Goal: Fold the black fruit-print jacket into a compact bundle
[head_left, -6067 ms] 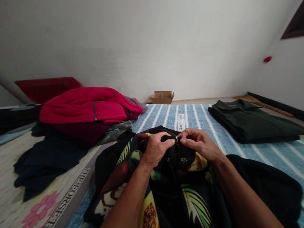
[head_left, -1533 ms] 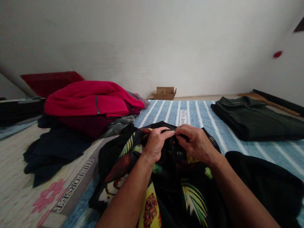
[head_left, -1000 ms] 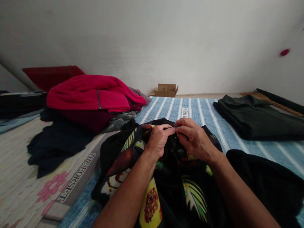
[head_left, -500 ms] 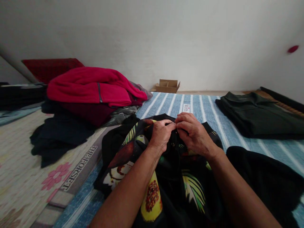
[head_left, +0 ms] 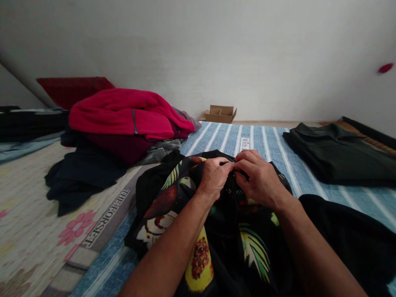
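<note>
A black garment printed with fruit and leaves [head_left: 198, 264] lies spread and rumpled in front of me; it looks like a shirt. Near its far edge, my left hand [head_left: 214, 175] pinches the cloth between thumb and fingers. My right hand [head_left: 255, 175] grips the same spot from the other side, so the fingertips of both hands meet. Whatever small part sits between the fingertips is hidden by them. Another black cloth [head_left: 346, 239] lies beside my right forearm.
A heap topped by a pink fleece jacket [head_left: 123, 113] stands at left, with dark navy cloth [head_left: 83, 179] before it. Folded dark clothing [head_left: 343, 152] lies at right on the blue striped bedding [head_left: 216, 138]. An open cardboard box [head_left: 220, 115] is by the wall.
The view has shifted slightly, so everything appears a little farther right and lower. Both hands keep their hold at the same place on the garment.
</note>
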Tool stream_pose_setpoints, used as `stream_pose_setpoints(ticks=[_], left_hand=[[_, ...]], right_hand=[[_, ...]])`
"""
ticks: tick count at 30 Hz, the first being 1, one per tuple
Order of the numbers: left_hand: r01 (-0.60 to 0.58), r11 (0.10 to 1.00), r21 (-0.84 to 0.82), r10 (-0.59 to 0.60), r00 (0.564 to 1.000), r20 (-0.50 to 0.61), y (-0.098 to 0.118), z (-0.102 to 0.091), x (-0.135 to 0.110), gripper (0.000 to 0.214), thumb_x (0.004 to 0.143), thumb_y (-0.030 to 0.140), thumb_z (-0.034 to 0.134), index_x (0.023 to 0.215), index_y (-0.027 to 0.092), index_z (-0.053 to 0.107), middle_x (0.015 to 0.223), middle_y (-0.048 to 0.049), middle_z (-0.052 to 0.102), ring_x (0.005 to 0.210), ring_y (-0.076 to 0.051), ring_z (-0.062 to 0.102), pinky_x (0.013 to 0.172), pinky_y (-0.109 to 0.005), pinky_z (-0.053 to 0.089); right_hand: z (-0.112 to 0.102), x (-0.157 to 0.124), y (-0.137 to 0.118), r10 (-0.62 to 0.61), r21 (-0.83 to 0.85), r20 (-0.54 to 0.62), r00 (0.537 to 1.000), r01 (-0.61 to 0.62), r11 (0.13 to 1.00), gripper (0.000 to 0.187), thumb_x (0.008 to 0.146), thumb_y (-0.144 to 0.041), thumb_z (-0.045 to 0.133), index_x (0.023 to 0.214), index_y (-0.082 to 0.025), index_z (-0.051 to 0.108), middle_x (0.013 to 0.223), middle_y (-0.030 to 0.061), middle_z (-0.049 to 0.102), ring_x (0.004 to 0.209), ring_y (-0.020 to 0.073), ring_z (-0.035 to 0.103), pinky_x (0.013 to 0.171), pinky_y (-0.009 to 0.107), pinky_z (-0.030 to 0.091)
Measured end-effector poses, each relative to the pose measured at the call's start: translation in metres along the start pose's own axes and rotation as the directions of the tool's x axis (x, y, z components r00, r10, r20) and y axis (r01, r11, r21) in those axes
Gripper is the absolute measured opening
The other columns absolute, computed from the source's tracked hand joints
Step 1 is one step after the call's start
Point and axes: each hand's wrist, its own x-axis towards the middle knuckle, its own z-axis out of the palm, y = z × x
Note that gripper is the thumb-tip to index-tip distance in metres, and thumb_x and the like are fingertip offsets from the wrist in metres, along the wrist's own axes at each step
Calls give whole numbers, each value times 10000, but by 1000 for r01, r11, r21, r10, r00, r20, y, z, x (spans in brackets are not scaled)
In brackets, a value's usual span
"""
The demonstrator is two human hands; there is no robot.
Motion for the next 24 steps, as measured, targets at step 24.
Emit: stream_pose_setpoints(ticks=[24], left_hand=[[-33,996,81,40,996,-75,-3,3,-1,158,612,294,603,546,154,634,528,19,568,561,-123,490,524,-227,359]], right_hand=[[2,0,-11,96,-389,10,995,-84,918,139,694,-130,465,644,-184,582,599,30,590,589,169,474,647,333,319]])
